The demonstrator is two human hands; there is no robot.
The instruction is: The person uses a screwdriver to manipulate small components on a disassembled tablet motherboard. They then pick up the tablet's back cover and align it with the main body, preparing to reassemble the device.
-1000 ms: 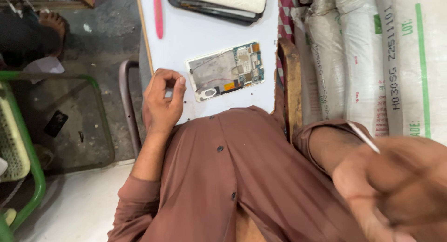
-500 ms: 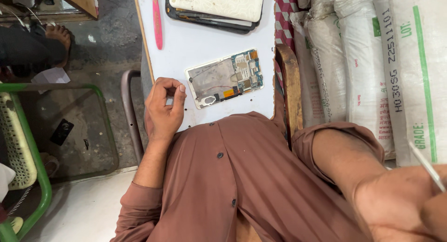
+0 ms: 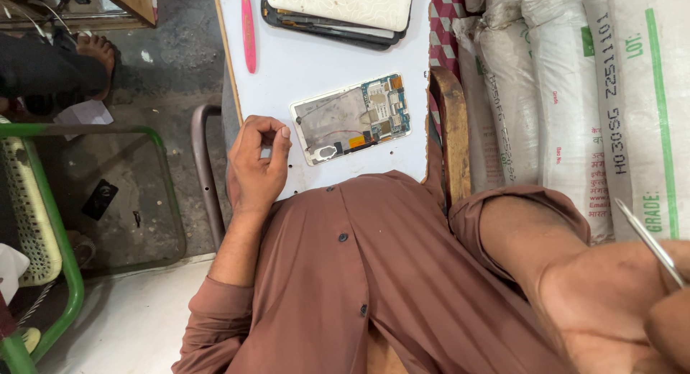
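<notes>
One opened phone (image 3: 352, 119) lies on the white desk (image 3: 302, 65), its circuit board and metal plate bared, tilted a little. Farther up the desk sits one stack of flat devices (image 3: 338, 11), a pale patterned back on top, and one pink pry tool (image 3: 248, 29) lies lengthwise near the desk's left edge. Two hands show. The left hand (image 3: 257, 162) rests at the near edge of the desk, just beside the opened phone's lower corner, wrist bent and palm turned inward; its fingers (image 3: 277, 133) are curled together, thumb tip against the forefinger, perhaps pinching something too small to make out. The right hand (image 3: 632, 309) is raised close to the camera at the lower right, well away from the desk, its fingers closed on one thin metal tool (image 3: 650, 243) that points up and leftward. White sacks (image 3: 575, 93) stand to the right.
</notes>
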